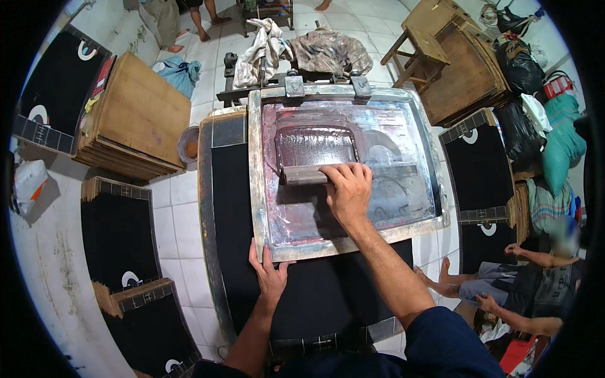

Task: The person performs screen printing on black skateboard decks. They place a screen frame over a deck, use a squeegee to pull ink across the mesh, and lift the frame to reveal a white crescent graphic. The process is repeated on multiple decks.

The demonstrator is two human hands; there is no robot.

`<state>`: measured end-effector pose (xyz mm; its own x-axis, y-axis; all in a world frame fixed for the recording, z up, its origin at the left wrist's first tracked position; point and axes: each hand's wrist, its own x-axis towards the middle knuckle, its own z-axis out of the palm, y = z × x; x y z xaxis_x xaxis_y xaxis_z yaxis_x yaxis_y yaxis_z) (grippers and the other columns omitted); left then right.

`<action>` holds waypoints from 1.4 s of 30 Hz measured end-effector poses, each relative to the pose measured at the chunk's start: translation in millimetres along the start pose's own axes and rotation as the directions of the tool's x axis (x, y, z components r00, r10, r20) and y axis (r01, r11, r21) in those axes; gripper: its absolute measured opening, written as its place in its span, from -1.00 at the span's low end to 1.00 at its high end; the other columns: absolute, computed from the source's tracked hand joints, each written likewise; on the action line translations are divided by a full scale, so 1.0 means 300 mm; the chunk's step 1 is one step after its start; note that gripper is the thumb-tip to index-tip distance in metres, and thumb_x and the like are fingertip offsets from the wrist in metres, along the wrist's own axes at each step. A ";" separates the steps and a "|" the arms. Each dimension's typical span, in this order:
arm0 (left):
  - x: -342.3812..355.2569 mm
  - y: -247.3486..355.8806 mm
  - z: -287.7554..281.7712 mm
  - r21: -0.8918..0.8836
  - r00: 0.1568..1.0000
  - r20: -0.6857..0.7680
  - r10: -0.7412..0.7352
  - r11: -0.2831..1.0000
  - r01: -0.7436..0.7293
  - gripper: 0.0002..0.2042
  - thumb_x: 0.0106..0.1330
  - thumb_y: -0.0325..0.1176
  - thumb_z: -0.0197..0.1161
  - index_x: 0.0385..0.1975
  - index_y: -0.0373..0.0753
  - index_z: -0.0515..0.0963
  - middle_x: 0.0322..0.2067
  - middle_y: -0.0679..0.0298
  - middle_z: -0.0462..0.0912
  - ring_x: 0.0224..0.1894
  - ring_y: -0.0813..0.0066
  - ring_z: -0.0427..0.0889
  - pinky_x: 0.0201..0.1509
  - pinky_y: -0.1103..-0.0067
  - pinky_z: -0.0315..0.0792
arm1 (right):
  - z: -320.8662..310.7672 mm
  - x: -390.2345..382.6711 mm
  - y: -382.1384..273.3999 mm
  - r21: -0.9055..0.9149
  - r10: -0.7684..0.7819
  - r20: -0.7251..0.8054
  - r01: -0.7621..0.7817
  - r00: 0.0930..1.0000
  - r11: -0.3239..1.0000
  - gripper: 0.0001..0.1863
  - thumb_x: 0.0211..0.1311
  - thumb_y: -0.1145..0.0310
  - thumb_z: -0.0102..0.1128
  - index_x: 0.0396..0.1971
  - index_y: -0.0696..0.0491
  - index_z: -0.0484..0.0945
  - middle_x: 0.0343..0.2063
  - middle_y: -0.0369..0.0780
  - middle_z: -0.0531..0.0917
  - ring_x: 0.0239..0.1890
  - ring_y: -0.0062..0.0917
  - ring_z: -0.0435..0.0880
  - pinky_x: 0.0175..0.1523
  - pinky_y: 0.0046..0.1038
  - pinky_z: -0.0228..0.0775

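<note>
A wooden-framed printing screen lies tilted over black fabric stretched on a board. My right hand grips the wooden bar of a squeegee from above, fingers wrapped over it, on the left and middle part of the mesh. Just beyond the bar, a glossy dark patch of ink spreads over the mesh. At the frame's near left corner, my left hand holds the wood with its fingers. Two metal clamps hold the frame's far edge. What lies under the mesh is mostly hidden.
Stacked boards stand at the left; boards with black fabric line both sides. Stained cloths hang beyond the frame. A wooden stool stands far right. A seated person is at the right; other legs show at the top.
</note>
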<state>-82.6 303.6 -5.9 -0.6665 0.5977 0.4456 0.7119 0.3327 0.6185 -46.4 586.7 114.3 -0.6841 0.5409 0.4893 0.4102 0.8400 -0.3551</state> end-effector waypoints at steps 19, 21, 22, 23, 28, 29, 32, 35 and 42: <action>0.261 -0.182 -0.452 -0.581 0.893 -0.189 -0.407 0.780 0.232 -0.02 0.34 -0.51 0.48 0.63 -0.22 -0.10 0.42 0.08 0.31 -0.04 0.35 0.65 0.09 0.42 0.59 | -0.660 0.471 -0.331 -0.118 -0.131 -0.454 0.086 0.881 0.989 -0.58 0.07 0.47 0.37 -0.01 -0.11 0.72 -0.13 -0.31 0.74 0.04 -0.28 0.60 0.25 -0.17 0.24; -0.029 -0.477 -0.481 -0.450 0.690 -0.132 -0.712 0.663 0.598 -0.27 0.54 -0.35 0.30 0.61 -0.13 0.05 0.35 -0.03 0.39 0.04 0.35 0.61 0.13 0.41 0.56 | -0.692 0.544 -0.341 -0.105 -0.084 -0.438 0.042 0.895 0.994 -0.59 0.08 0.45 0.37 -0.01 -0.10 0.73 -0.12 -0.30 0.75 0.05 -0.27 0.60 0.26 -0.16 0.24; -0.210 -0.593 -0.501 -0.339 0.597 -0.119 -0.793 0.597 0.727 -0.44 0.58 -0.24 0.24 0.51 -0.21 0.30 0.24 -0.11 0.54 0.09 0.17 0.64 0.09 0.30 0.59 | -0.700 0.573 -0.342 -0.115 -0.061 -0.432 0.012 0.900 0.993 -0.61 0.11 0.41 0.38 0.01 -0.09 0.73 -0.11 -0.29 0.75 0.06 -0.27 0.60 0.28 -0.15 0.23; -0.421 -0.666 -0.542 0.184 0.547 0.021 -0.837 0.541 0.821 -0.52 0.59 -0.15 0.16 0.29 -0.43 0.53 0.17 -0.23 0.63 0.20 -0.12 0.63 0.32 0.14 0.48 | -0.711 0.599 -0.338 -0.142 -0.064 -0.430 0.002 0.900 0.990 -0.62 0.15 0.39 0.38 0.02 -0.09 0.72 -0.09 -0.29 0.75 0.08 -0.27 0.60 0.31 -0.14 0.23; -1.210 -0.622 -0.622 0.521 0.194 0.243 -0.950 0.297 0.800 -0.59 0.53 -0.19 0.16 0.10 -0.41 0.67 -0.02 -0.25 0.71 0.07 -0.28 0.66 0.23 0.03 0.48 | -0.743 0.744 -0.325 -0.110 0.003 -0.437 -0.057 0.899 0.992 -0.63 0.24 0.28 0.41 0.07 -0.15 0.72 -0.01 -0.27 0.76 0.18 -0.32 0.61 0.38 -0.16 0.22; -1.290 -0.581 -0.621 0.470 0.186 0.202 -0.961 0.262 0.843 -0.61 0.51 -0.21 0.17 0.10 -0.41 0.68 -0.02 -0.25 0.71 0.06 -0.27 0.66 0.21 0.03 0.49 | -0.745 0.766 -0.326 -0.108 0.051 -0.415 -0.105 0.909 0.989 -0.63 0.24 0.25 0.43 0.07 -0.16 0.72 0.00 -0.26 0.76 0.19 -0.33 0.61 0.38 -0.17 0.22; -1.417 -0.484 -0.601 0.301 0.222 0.092 -0.971 0.239 0.923 -0.64 0.48 -0.27 0.19 0.09 -0.39 0.68 -0.03 -0.24 0.71 0.03 -0.26 0.67 0.17 0.04 0.50 | -0.775 0.832 -0.328 -0.066 0.057 -0.406 -0.092 0.912 0.994 -0.58 0.22 0.14 0.50 0.08 -0.18 0.74 -0.05 -0.19 0.79 0.08 -0.26 0.71 0.28 -0.17 0.45; -1.471 -0.463 -0.579 0.139 0.278 -0.001 -0.961 0.275 0.951 -0.67 0.45 -0.34 0.22 0.08 -0.37 0.69 -0.05 -0.23 0.72 0.00 -0.25 0.68 0.14 0.05 0.52 | -0.788 0.869 -0.326 -0.060 0.086 -0.389 -0.119 0.917 0.991 -0.55 0.20 0.15 0.52 0.13 -0.22 0.75 -0.11 -0.15 0.83 -0.02 -0.30 0.81 0.19 -0.20 0.57; -1.529 -0.483 -0.651 0.339 0.300 -0.008 -0.954 0.279 0.898 -0.73 0.32 -0.52 0.30 0.01 -0.35 0.72 -0.14 -0.17 0.73 -0.08 -0.20 0.71 0.00 0.09 0.55 | -0.797 0.896 -0.310 -0.111 0.087 -0.374 -0.137 0.923 0.984 -0.49 0.16 0.03 0.53 0.14 -0.22 0.74 -0.11 -0.17 0.85 -0.01 -0.29 0.82 0.17 -0.23 0.58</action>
<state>76.7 -161.1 -173.5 -0.8807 -0.1443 -0.4512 -0.3249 0.8772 0.3535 -124.1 664.2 469.3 -0.3703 0.5880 0.7191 0.5649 0.7571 -0.3282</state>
